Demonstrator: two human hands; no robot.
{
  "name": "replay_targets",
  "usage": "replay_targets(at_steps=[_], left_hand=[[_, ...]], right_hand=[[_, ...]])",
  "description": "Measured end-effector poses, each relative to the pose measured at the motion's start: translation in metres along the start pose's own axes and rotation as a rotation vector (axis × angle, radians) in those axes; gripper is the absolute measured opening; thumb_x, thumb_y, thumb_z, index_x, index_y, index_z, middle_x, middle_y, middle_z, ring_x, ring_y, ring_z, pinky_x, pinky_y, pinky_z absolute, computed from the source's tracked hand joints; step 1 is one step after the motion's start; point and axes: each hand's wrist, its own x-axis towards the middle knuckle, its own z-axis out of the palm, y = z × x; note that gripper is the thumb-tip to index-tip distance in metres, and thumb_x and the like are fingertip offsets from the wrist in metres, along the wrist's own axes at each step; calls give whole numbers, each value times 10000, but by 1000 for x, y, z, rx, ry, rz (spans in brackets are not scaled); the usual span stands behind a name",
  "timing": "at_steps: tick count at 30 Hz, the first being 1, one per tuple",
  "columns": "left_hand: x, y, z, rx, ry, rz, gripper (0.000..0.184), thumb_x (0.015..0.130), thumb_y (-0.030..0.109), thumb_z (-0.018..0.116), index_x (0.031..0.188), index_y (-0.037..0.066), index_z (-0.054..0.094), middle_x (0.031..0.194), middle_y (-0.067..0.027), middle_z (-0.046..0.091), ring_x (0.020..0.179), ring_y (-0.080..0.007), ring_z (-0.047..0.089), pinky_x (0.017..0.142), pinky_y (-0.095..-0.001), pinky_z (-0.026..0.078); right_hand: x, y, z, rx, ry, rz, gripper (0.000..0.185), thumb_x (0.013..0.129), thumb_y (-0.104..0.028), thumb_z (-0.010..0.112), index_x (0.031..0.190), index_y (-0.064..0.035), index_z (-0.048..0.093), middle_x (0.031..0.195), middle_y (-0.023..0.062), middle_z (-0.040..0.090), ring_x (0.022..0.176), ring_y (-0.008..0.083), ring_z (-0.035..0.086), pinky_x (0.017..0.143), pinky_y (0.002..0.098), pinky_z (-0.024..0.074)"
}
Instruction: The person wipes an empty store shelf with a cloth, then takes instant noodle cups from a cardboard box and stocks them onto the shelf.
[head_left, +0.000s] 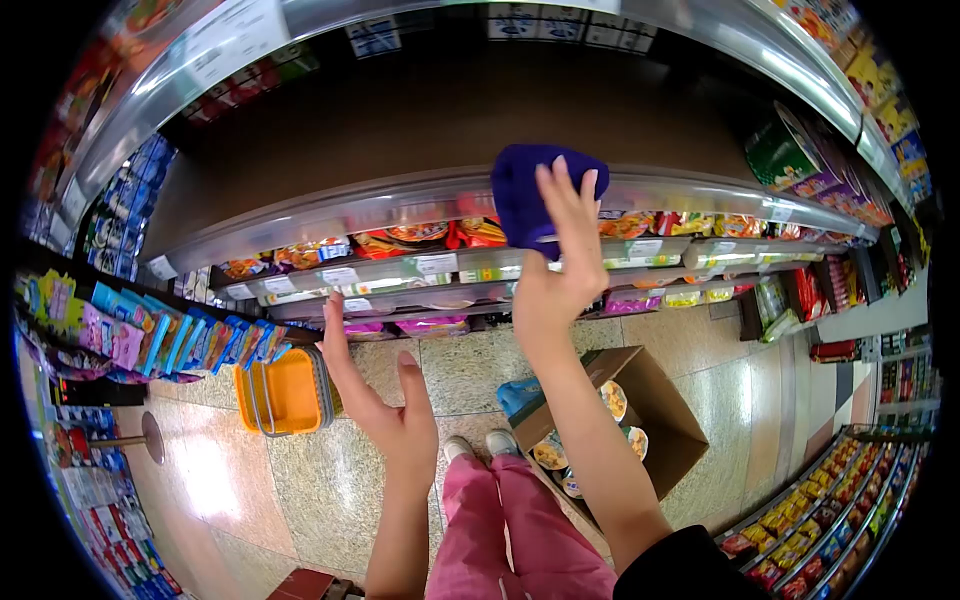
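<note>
My right hand [566, 262] presses a dark purple cloth [522, 195] against the clear front rail [400, 205] of a brown shelf [400, 120]. Its fingers lie over the cloth, and part of the cloth hangs down below the rail. My left hand [385, 405] is held out lower down on the left, thumb and fingers apart, with nothing in it. Below the rail, in front of my hands, run lower shelves with bagged snack packets [405, 240] and price labels [436, 263].
An open cardboard box [665, 425] holding several lidded cups [613, 400] stands on the floor right of my feet. To the left sit yellow baskets [283, 392]. Green and purple cans [783, 150] occupy the shelf's right end. Hanging packets [180, 330] project at left.
</note>
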Motion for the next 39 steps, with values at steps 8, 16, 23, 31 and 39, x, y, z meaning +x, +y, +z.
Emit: replay_targets(at_steps=[8,16,23,31,39], left_hand=[[-3,-17,-41,62,35,-68,641,905,47,552,1500,-44,333,1542,-207,383,1451,-326,329,1198,-446,189],[0,-48,-91,87,127,-140,707,838,-17,583,1491,-66,317,1534,-233,387,1452,-405,315,1194,-498,191],[1,-75,-126,162,205,-194,693,856,4,579,1499,-41,325,1548,-206,368,1456,-355,318,1198,-453,206],[4,-102,-169,227,286,-254,679,884,62,601,1505,-10,336,1540,-193,384,1445,-335,342,1197,-437,220],[-5,-123,-210,274,354,-324,712,853,18,606,1507,-13,326,1549,-195,376,1467,-360,307,1204,-452,205]], right_hand=[[-33,-31,69,-70,-140,-225,617,668,85,598,1231,-136,719,1317,77,657,1336,392,507,1080,558,422],[-57,-77,138,-45,-209,-447,522,713,50,602,1174,-147,748,1275,48,684,1260,364,585,993,531,509],[-71,-112,192,16,-259,-620,400,794,-30,621,1147,-162,755,1240,27,701,1218,310,625,974,468,525],[-92,-151,254,128,-286,-720,321,817,-82,632,1100,-157,763,1223,29,705,1206,296,631,973,468,527],[-105,-185,295,174,-305,-765,330,792,-44,638,1080,-146,762,1200,26,712,1189,293,640,967,464,537]])
